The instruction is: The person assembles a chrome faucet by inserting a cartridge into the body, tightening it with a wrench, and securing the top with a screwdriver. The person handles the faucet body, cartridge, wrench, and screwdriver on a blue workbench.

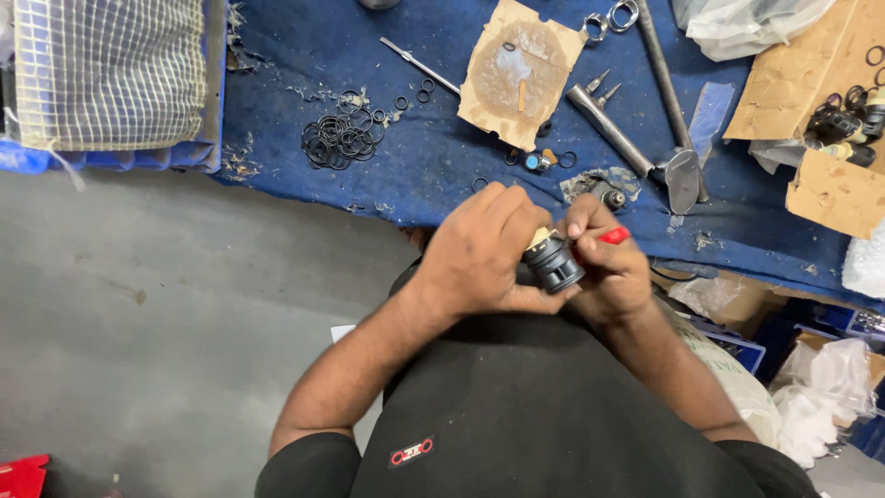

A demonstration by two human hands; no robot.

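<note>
Left hand (479,254) gripped a black ribbed cartridge (553,263) while the right hand (608,272) pinched a red-handled tool (614,236) against it, above the blue-covered table (442,157).

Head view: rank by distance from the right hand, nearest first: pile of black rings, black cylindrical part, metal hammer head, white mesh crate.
1. black cylindrical part: held against the right hand.
2. metal hammer head: on the blue mat, just beyond the hand, to its right.
3. pile of black rings: on the mat, well to the left.
4. white mesh crate: far left corner.
</note>
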